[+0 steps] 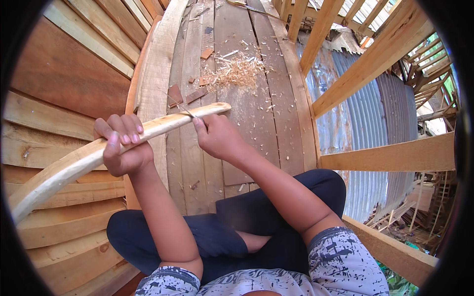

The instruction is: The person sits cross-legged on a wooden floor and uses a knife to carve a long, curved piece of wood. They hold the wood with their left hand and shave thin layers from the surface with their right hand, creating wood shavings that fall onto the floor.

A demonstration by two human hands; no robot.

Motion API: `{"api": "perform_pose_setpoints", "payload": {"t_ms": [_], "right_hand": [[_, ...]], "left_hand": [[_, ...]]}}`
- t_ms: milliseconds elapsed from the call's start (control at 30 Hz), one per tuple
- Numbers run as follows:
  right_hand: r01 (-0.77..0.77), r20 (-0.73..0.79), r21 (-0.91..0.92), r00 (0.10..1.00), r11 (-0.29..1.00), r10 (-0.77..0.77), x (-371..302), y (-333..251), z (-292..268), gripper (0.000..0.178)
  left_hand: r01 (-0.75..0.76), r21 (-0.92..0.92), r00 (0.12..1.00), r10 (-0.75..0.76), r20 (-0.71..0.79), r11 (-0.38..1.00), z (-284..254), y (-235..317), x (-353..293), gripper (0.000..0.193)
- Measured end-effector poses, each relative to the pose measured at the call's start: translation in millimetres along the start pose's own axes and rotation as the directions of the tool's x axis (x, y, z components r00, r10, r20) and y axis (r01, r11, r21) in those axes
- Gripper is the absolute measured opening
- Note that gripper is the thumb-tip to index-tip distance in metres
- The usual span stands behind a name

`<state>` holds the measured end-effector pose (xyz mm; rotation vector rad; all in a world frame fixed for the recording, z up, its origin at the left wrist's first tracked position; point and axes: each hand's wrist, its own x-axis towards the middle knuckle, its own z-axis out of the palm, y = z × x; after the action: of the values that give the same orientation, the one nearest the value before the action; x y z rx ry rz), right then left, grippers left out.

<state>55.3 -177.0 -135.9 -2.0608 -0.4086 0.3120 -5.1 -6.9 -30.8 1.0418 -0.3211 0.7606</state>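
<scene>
A long, pale, peeled wooden pole [168, 121] slants across in front of me, its rounded tip pointing right and its thicker end running off to the lower left. My left hand [126, 143] wraps round its middle, fingers closed over the top. Close to the tip, my right hand [220, 137] is closed on a knife, whose thin blade [186, 111] lies across the wood and points up and left. The knife's handle is hidden inside the fist.
I sit cross-legged on a plank floor [237, 108]. Wood shavings [237, 71] and several reddish-brown offcuts [175, 95] lie ahead. A board wall [74, 74] stands at left; wooden rails [390, 154] and corrugated metal sheets [365, 113] are at right.
</scene>
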Motion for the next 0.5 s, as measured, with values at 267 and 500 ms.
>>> {"api": "perform_pose_setpoints", "payload": {"t_ms": [267, 500], "right_hand": [[0.075, -0.134, -0.008, 0.988, 0.997, -0.075, 0.2, -8.7, 6.2, 0.041], [0.097, -0.215, -0.068, 0.97, 0.993, -0.11, 9.9, 13.9, -0.8, 0.039]], "left_hand": [[-0.008, 0.207, 0.803, 0.13, -0.582, 0.978, 23.4, -6.4, -0.9, 0.021], [-0.008, 0.258, 0.799, 0.161, -0.58, 0.966, 29.8, -12.2, 0.8, 0.022]]}}
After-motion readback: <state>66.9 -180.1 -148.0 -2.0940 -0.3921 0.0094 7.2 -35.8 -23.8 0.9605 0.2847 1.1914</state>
